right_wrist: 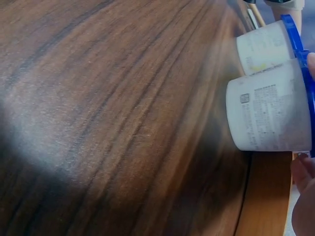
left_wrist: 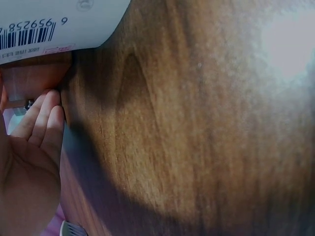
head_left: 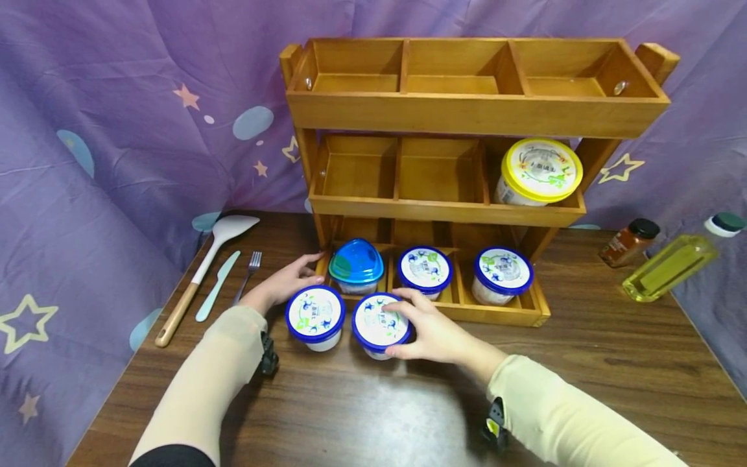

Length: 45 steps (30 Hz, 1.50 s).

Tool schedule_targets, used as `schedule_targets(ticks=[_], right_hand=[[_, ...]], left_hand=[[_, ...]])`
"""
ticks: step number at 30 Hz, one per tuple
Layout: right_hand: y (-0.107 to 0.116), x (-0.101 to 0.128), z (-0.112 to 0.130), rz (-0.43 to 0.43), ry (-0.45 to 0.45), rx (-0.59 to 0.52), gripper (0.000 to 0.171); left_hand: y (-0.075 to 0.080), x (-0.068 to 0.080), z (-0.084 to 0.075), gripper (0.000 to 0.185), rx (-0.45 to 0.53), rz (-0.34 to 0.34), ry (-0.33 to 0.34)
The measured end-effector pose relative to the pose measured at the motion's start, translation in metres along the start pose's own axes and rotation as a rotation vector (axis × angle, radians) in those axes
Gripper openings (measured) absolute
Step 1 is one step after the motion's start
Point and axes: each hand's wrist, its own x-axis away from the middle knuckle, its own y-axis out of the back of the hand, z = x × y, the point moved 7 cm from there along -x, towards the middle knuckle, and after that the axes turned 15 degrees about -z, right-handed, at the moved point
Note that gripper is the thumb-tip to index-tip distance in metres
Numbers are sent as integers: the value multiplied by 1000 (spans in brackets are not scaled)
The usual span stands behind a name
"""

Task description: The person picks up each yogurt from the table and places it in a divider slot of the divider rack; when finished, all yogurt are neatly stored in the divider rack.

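Seemingly grasping: right hand (head_left: 426,329) clamping fingers round tub (head_left: 378,322); left hand (head_left: 287,283) resting at seven-o'clock corner of rack (head_left: 478,115), fingers straight. Next move probably calling for level lift.

Rack (head_left: 478,115): is standing on table (head_left: 327,405)
Front tubs (head_left: 316,314): are occupying rack's seven o'clock
Spatula (head_left: 207,261), knife (head_left: 218,286): are lying at nine o'clock
Bottle (head_left: 671,267): is standing at three o'clock

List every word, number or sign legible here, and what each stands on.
"6 959258": inverted barcode digits on the white tub, left wrist view; rest unclear.
Too small or blurred:
its circular mark and red print;
four printed blue-rimmed lids;
the yellow-rimmed lid;
print beside the square code on the nearer tub, right wrist view;
the jar's label.
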Motion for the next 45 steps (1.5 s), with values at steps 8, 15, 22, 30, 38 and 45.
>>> schedule_targets(ticks=[8,15,22,30,38,45], right_hand=[[-7,5,-3,23,-52,-51,72],[-6,5,-8,21,-51,-98,68],[-6,6,-8,-3,-46,-108,71],[5,4,-7,-45,-58,-116,71],[21,0,-2,-42,-24,-79,81],[41,-8,6,-50,1,-62,86]], left_hand=[[0,0,2,68,-8,-5,8],[-1,-2,4,69,-9,-5,13],[0,0,3,68,-18,-3,24],[0,-2,2,69,-19,3,10],[1,-3,5,69,-12,7,12],[-1,-3,5,70,-2,13,-8]])
